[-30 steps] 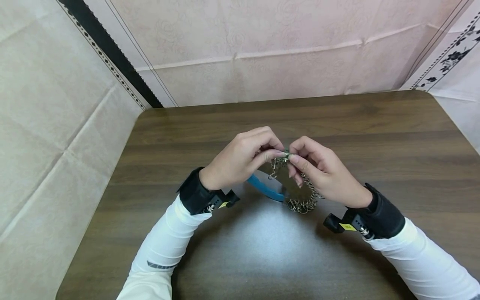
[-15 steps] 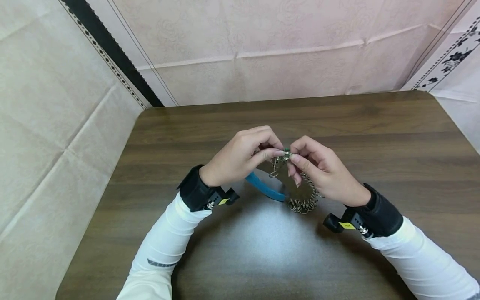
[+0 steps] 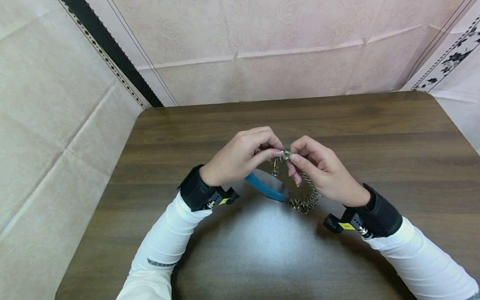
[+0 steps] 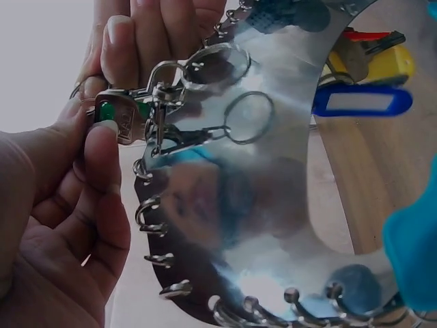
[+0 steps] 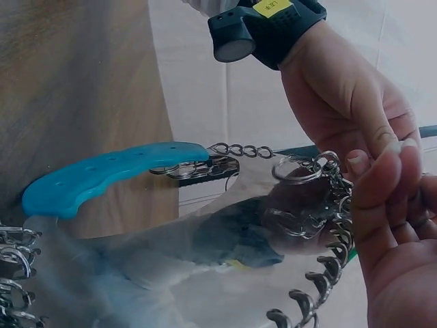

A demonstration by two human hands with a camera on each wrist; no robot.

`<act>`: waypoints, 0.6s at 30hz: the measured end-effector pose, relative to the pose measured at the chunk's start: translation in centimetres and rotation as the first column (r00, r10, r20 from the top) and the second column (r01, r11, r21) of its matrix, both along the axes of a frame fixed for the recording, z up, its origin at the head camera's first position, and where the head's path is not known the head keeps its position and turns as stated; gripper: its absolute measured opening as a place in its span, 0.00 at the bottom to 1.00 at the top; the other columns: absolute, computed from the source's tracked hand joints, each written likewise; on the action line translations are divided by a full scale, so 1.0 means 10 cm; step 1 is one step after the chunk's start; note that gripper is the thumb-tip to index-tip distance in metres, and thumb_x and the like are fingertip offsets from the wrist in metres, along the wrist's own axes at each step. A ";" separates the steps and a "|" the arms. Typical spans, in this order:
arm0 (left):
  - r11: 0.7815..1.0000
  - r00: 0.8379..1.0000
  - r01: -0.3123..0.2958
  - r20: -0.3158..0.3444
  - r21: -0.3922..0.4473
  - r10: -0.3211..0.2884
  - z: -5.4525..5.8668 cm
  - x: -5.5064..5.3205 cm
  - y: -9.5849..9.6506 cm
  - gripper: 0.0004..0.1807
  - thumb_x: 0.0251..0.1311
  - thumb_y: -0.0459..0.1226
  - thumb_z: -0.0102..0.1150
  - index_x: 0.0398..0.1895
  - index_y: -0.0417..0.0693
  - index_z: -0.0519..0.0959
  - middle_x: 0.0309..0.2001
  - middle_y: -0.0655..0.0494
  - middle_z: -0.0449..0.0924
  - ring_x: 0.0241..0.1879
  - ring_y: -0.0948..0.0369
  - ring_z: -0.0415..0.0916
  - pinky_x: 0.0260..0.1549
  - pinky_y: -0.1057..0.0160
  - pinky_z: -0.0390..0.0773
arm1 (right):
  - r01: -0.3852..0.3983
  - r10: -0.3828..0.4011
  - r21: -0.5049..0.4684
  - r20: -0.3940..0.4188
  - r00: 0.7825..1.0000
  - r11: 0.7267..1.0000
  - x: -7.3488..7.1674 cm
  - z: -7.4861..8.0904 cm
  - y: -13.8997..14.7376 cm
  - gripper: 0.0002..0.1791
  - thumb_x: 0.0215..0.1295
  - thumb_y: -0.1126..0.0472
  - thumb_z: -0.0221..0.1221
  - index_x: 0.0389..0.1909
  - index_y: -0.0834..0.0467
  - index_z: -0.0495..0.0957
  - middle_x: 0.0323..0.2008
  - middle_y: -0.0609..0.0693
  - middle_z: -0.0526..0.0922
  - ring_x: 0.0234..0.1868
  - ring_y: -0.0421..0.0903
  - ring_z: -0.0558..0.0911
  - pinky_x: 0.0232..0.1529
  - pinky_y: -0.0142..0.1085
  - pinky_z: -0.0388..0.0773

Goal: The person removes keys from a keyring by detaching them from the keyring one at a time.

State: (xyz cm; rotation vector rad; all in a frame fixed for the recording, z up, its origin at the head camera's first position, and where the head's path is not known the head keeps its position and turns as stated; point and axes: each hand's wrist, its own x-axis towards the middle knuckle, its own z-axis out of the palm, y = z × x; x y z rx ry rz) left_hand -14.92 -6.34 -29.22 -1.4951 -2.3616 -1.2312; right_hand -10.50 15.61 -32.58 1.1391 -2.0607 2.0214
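Above the table, both hands work at the far edge of a shiny metal plate (image 4: 225, 198) with a blue handle (image 3: 264, 188). Small metal rings (image 3: 303, 205) line its curved rim. My left hand (image 3: 245, 157) pinches a key (image 4: 117, 121) between thumb and fingers, with green showing behind the key's head. Close against it, my right hand (image 3: 325, 171) pinches a thin key ring (image 4: 79, 90), mostly hidden by the fingertips. Metal clips (image 4: 162, 106) with loose split rings (image 4: 250, 117) hang from the rim beside the key.
Through the plate's opening show a blue key tag (image 4: 362, 100), a yellow key tag (image 4: 403, 67) and another key. The brown wooden table (image 3: 187, 146) spreads around the hands. Pale cloth (image 3: 292, 54) stands behind its far edge.
Both hands keep their grip at the same place. The clip and ring hanging below the left fingertips have swung slightly, and less green shows between the fingertips.
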 end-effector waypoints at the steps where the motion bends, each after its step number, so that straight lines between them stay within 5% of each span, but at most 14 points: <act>1: 1.000 1.000 0.000 -0.016 -0.001 0.000 0.00 0.00 0.01 0.02 0.69 0.31 0.60 0.39 0.40 0.80 0.36 0.53 0.78 0.33 0.66 0.72 0.32 0.70 0.74 | 0.006 -0.006 0.003 0.002 1.000 1.000 0.01 0.00 0.00 0.05 0.76 0.76 0.44 0.41 0.68 0.69 0.28 0.51 0.75 0.22 0.43 0.74 0.22 0.37 0.74; 8: 0.999 0.990 -0.031 -0.138 -0.012 0.029 -0.02 0.02 0.06 0.03 0.69 0.31 0.60 0.41 0.38 0.78 0.37 0.52 0.78 0.35 0.64 0.72 0.36 0.72 0.75 | 0.083 -0.083 0.066 -0.001 0.997 0.994 0.05 0.04 0.02 0.05 0.76 0.75 0.47 0.41 0.65 0.70 0.26 0.51 0.76 0.21 0.45 0.74 0.23 0.36 0.75; 18: 1.000 0.990 -0.019 -0.142 -0.017 0.016 -0.01 0.09 0.09 0.03 0.70 0.31 0.59 0.40 0.39 0.78 0.36 0.53 0.76 0.35 0.65 0.71 0.36 0.71 0.74 | 0.158 -0.151 0.145 -0.059 0.987 0.977 0.09 0.11 0.04 0.06 0.74 0.74 0.51 0.38 0.63 0.73 0.23 0.48 0.72 0.19 0.41 0.70 0.19 0.34 0.69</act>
